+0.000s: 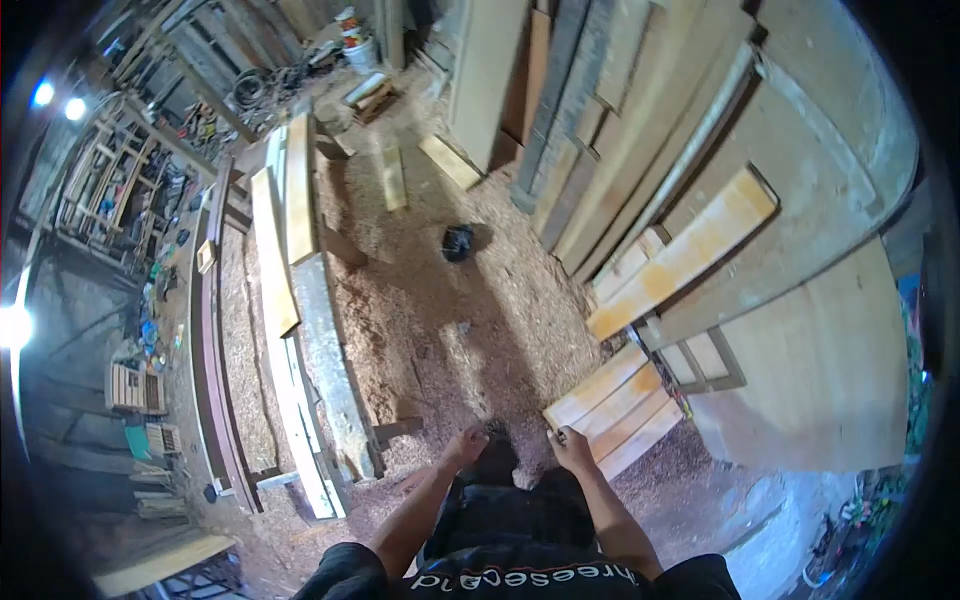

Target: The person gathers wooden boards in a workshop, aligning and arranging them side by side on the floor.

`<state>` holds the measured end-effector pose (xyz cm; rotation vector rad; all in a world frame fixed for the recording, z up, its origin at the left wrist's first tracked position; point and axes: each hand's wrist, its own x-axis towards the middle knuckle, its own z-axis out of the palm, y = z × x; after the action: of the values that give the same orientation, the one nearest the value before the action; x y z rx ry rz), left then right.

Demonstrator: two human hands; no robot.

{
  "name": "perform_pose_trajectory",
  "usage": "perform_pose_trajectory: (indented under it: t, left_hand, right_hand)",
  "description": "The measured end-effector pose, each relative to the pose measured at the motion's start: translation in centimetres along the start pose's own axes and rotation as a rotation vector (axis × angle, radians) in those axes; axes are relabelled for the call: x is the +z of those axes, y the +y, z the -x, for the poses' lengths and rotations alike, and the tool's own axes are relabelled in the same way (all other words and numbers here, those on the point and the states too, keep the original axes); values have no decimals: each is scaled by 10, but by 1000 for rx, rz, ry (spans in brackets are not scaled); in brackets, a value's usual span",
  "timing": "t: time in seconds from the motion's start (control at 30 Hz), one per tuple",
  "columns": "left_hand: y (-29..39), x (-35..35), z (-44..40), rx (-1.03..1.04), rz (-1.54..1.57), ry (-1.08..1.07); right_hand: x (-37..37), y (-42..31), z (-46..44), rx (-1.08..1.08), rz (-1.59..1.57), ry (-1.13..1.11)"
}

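Observation:
Low in front of my body, my left hand [465, 446] is curled closed above the shavings-covered floor. Any object inside its fingers is hidden. To its right, my right hand [571, 449] is also closed, with a small dark spot at the fingers that is too small to name. It is nearest to a set of pale wooden boards [622, 408] lying side by side, and whether it touches their edge I cannot tell. Just above these, a long yellowish plank [690, 252] leans against the stacked timber.
On the left stands a long low bench [335, 370] with planks [272, 250] laid along it. Tall boards [640, 130] and a large panel [810, 370] lean on the right. A black object [458, 243] and loose wood pieces [452, 161] lie on the floor ahead.

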<state>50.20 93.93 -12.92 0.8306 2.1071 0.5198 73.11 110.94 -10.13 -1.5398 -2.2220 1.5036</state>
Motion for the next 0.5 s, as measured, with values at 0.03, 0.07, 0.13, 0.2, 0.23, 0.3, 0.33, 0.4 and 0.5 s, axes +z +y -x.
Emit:
perform_pose_trajectory:
  t: [0.03, 0.07, 0.13, 0.2, 0.23, 0.3, 0.33, 0.4, 0.5]
  left_hand:
    - [12, -29, 6, 19, 79, -5]
    - [18, -53, 11, 34, 157, -11]
    - [6, -83, 0, 58, 159, 76]
    - [-6, -107, -3, 70, 160, 154]
    - [-9, -119, -6, 35, 276, 210]
    - [-6, -141, -9, -39, 489, 290]
    - [-5, -148, -11, -45, 502, 302]
    - [-7, -156, -17, -18, 566, 370]
    - [-9, -162, -31, -28, 604, 410]
  right_hand:
    - [-1, -23, -3, -38, 47, 8]
    - [2, -42, -8, -64, 60, 1]
    - [8, -78, -22, -80, 41, -24]
    - [19, -108, -36, -150, 85, -38]
    - [26, -121, -45, -225, 38, -53]
    - [33, -152, -62, -318, 56, -80]
    - [36, -164, -71, -328, 67, -91]
    - [42, -186, -88, -468, 79, -155]
    - [48, -218, -112, -524, 64, -173]
